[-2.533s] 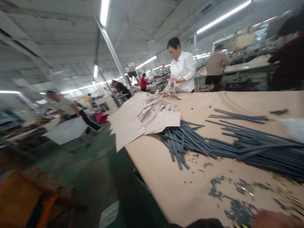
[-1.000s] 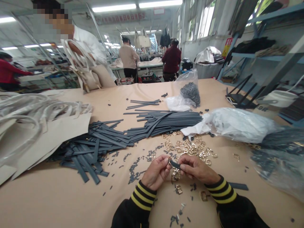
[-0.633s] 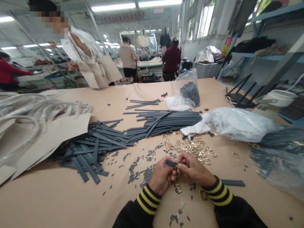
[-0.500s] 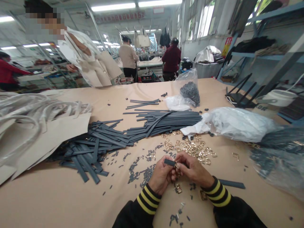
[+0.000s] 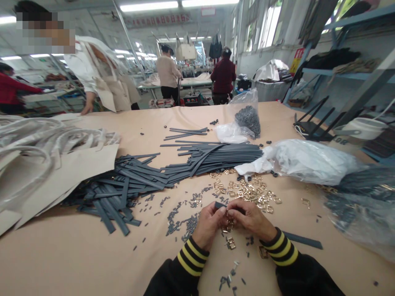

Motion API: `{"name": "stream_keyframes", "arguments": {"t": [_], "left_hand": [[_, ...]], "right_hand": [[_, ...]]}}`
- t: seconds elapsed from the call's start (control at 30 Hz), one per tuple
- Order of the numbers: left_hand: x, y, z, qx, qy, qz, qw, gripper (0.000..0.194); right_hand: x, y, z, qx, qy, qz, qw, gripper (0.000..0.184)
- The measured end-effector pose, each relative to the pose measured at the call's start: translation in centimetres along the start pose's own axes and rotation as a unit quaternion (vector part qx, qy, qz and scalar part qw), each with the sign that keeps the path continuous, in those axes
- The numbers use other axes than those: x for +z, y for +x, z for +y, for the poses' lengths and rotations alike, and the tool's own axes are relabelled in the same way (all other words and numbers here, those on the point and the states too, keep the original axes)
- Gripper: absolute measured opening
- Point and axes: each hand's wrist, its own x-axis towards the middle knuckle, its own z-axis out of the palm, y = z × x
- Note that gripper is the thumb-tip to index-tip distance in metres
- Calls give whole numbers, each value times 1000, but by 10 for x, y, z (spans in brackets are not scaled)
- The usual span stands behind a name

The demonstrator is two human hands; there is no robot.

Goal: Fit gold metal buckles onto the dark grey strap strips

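My left hand is closed, its thumb and fingers pinching a dark grey strap near its end. My right hand is closed too, its fingertips meeting the left ones at the strap; what lies between them is mostly hidden. Gold metal buckles lie just below the hands, and some gold shows right under the fingertips. A longer grey strap piece sticks out beyond my right cuff; whether it is the same strap is hidden. Short dark snippets are scattered left of my left hand.
Behind my hands lie a gold buckle heap and a grey strap pile. Beige bag pieces cover the left. Plastic bags lie on the right, by a black router. A person carrying beige bags stands across the table.
Both hands have drawn closer together, and the left thumb now covers more of the strap. The person across the table has shifted left, one hand lowered to the table edge.
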Motion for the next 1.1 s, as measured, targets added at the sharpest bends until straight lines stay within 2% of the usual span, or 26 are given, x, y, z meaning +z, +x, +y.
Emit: {"name": "stream_keyframes", "arguments": {"t": [0.2, 0.4, 0.57, 0.73, 0.93, 1.1], "left_hand": [[-3, 3, -4, 32, 12, 60, 998, 21], [-10, 6, -6, 54, 158, 63, 984, 22], [-10, 6, -9, 82, 228, 62, 968, 21], [-6, 3, -8, 117, 309, 87, 940, 15], [-3, 2, -4, 115, 323, 104, 934, 12], [3, -2, -4, 148, 303, 75, 938, 10]], "right_hand": [[0, 1, 2, 11, 11, 6, 1000, 10], [3, 0, 4, 36, 1, 20, 999, 9], [6, -1, 3, 46, -5, 29, 998, 11], [7, -2, 5, 68, 34, 19, 997, 11], [7, -2, 8, 92, 141, -26, 985, 12], [9, -1, 6, 109, 146, -4, 983, 17]]}}
